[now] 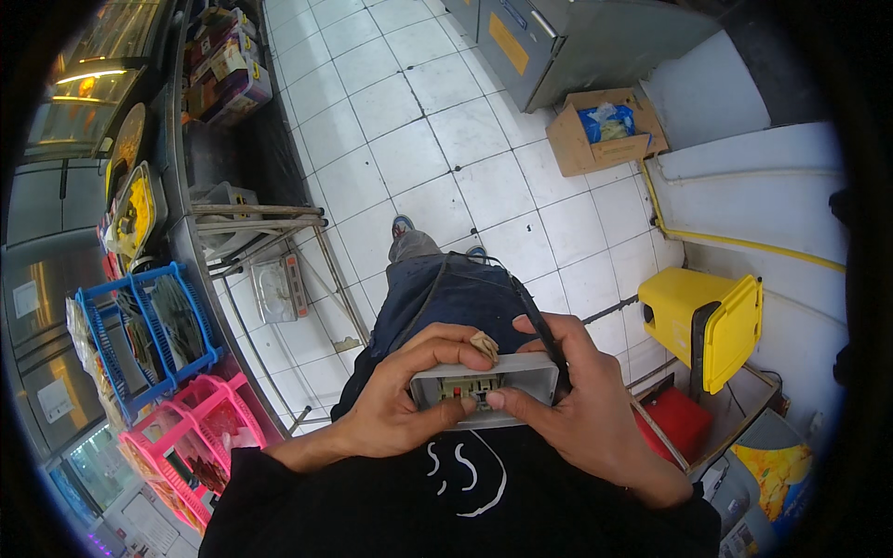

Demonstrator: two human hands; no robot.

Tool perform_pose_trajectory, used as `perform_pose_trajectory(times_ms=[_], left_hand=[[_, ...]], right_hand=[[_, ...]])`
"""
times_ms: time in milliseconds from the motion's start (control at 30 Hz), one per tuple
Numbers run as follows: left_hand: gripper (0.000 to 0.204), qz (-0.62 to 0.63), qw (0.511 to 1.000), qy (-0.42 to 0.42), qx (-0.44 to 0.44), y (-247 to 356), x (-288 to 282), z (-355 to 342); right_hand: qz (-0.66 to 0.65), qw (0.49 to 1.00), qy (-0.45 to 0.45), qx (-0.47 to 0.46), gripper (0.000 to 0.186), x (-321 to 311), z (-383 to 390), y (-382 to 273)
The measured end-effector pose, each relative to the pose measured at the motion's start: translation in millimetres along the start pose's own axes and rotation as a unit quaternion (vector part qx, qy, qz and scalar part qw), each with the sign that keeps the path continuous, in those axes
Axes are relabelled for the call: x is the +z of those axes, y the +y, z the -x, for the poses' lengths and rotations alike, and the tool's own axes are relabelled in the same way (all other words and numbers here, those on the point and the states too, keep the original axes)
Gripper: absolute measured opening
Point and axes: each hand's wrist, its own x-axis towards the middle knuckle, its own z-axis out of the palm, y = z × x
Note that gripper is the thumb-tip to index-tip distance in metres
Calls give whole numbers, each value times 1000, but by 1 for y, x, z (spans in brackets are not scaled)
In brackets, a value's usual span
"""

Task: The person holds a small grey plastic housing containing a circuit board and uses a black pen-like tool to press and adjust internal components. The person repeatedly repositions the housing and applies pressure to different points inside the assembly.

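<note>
In front of my body, an open grey electrical box (533, 381) is held between both hands. A pale insert with a small red part (456, 392) sits inside it. My left hand (409, 377) is closed around the box's left end, its thumb reaching to the insert. My right hand (586, 400) grips the right end, with its thumb also pressed on the insert, near the other thumb. A black cable (539, 321) runs along the right side of the box under my right fingers. A crumpled beige scrap (484, 346) sticks up by my left fingertips.
On the left, a steel counter (181, 186) bears a blue plastic basket (149, 330) and a pink basket (200, 432). To the right are a yellow bin (698, 316), a red object (674, 428) and a cardboard box (605, 153). White tiles (409, 121) cover the floor.
</note>
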Motion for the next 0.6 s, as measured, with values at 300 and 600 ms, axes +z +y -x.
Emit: perform_pose_trajectory(times_ms=[300, 600], left_hand=[[40, 23, 999, -14, -31, 1, 0, -1], [40, 57, 994, -53, -80, -1, 0, -5]], right_hand=[[65, 997, -36, -16, 67, -2, -4, 9], [22, 994, -109, 2, 68, -9, -17, 16]])
